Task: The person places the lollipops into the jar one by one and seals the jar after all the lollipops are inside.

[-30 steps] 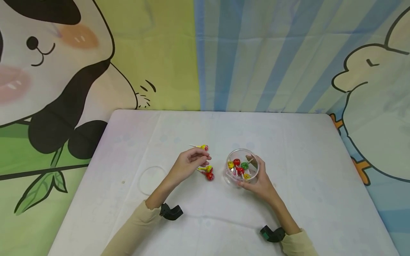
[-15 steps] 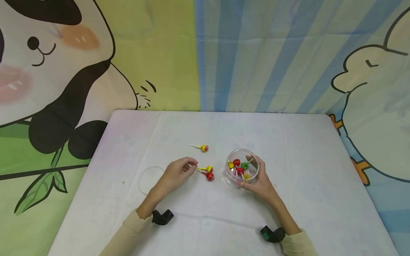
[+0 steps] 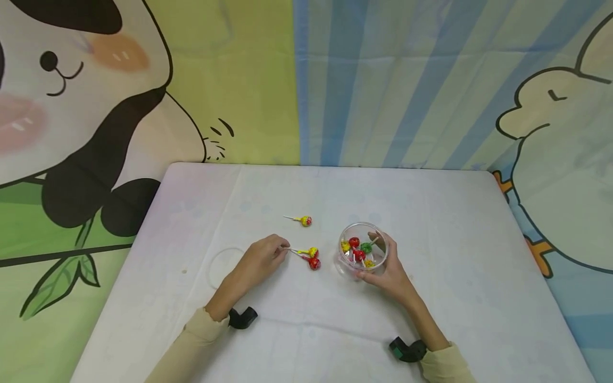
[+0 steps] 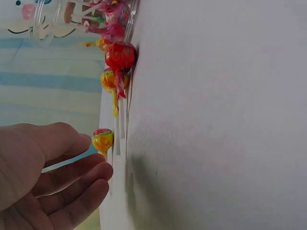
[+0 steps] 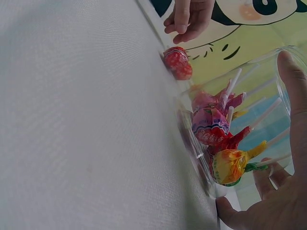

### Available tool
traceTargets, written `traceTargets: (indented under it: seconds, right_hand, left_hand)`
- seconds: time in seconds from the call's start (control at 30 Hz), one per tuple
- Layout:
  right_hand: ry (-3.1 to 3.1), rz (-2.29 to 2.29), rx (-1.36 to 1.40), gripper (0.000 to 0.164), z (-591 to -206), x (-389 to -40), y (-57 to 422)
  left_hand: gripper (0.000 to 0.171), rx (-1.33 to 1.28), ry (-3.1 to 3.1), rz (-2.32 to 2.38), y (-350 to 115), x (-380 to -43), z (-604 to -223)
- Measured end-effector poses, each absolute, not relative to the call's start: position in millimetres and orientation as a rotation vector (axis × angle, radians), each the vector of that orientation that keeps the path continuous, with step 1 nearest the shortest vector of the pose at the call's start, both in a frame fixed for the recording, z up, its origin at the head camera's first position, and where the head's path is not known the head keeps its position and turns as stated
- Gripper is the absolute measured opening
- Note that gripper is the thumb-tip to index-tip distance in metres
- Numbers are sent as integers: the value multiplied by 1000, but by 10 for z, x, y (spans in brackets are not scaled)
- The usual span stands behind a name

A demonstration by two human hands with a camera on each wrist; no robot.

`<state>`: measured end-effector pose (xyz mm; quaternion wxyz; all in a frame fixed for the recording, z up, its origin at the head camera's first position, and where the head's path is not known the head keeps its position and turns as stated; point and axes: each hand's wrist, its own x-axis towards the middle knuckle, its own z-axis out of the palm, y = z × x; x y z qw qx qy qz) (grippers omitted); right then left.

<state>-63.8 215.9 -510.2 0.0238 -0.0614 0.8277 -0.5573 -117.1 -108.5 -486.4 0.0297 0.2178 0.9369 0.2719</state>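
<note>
My left hand (image 3: pixel 262 260) reaches to the stick ends of a red lollipop (image 3: pixel 314 263) and a yellow lollipop (image 3: pixel 313 252), which lie side by side on the white table. In the left wrist view its thumb and bent fingers stand apart, with nothing between them. Farther back lies another yellow lollipop (image 3: pixel 305 221), its stick pointing left. With fingers and thumb around its side, my right hand (image 3: pixel 394 276) grips a clear jar (image 3: pixel 362 224), tilted slightly. Several wrapped lollipops (image 5: pixel 211 127) in red, yellow and green sit inside, sticks mostly upward in the right wrist view.
A clear round ring or lid (image 3: pixel 209 268) lies left of the left hand, partly covered by the forearm. Behind the white-covered table (image 3: pixel 455 223) hangs a cartoon-printed cloth (image 3: pixel 249 80). Black camera mounts (image 3: pixel 243 318) sit on both wrists.
My left hand has moved left and toward me, from above the lollipops to their stick ends, uncovering the far yellow one. The right hand and jar stay put.
</note>
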Motion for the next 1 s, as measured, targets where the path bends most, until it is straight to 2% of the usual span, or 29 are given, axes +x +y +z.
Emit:
traceTargets:
  seconds: [0.3,0.6,1.0]
  right_hand:
    - [2570,-1725,-197,101,-5106,-649,2148]
    - [2584,-1714,-196,101,-5110,-646,2145]
    - [2583,-1727,-209,102,-5104,-637,2144]
  left_hand:
    - [19,725,2809,696,-1085,-1382,-4924]
    - [11,760,2837,650,-1079,-1391,-4995]
    - [9,713,2831,628,-1055,-1346,-5021]
